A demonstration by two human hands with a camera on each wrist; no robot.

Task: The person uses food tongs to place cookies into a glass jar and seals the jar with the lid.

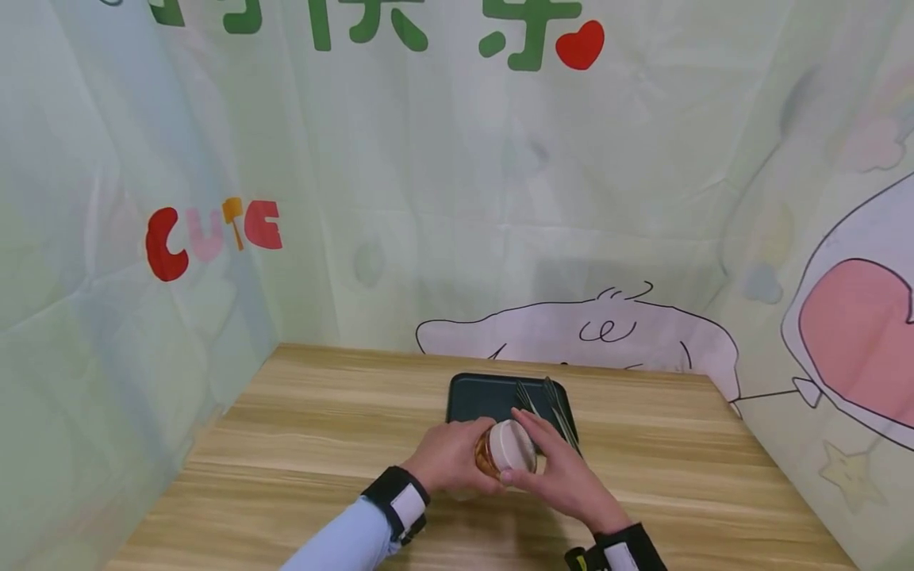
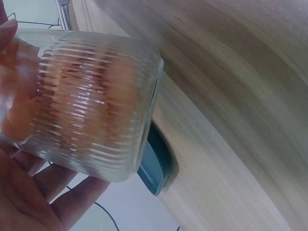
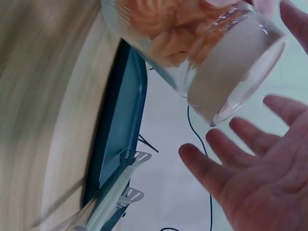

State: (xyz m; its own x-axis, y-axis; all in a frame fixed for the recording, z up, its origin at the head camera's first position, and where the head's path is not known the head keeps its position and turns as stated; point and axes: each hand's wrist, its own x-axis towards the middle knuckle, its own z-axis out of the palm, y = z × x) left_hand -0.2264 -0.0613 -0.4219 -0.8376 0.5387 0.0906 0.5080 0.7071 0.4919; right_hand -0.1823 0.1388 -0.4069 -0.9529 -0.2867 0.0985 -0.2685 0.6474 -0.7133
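Observation:
A clear ribbed jar (image 2: 96, 101) of swirled orange-brown cookies (image 3: 163, 24) is tilted in my left hand (image 1: 450, 458), whose fingers wrap round its side. Its pale lid (image 1: 512, 446) points toward my right hand (image 1: 571, 485). In the right wrist view, the fingers (image 3: 245, 149) of that hand are spread and extended beside the lid, with a gap showing between them. The jar is held up over the wooden table (image 1: 321, 428), in front of a dark tray (image 1: 478, 396).
Metal utensils with slotted ends (image 3: 132, 195) lie across the right side of the tray, their handles reaching past its near edge. A printed cloth (image 1: 443, 182) hangs behind the table and along both sides.

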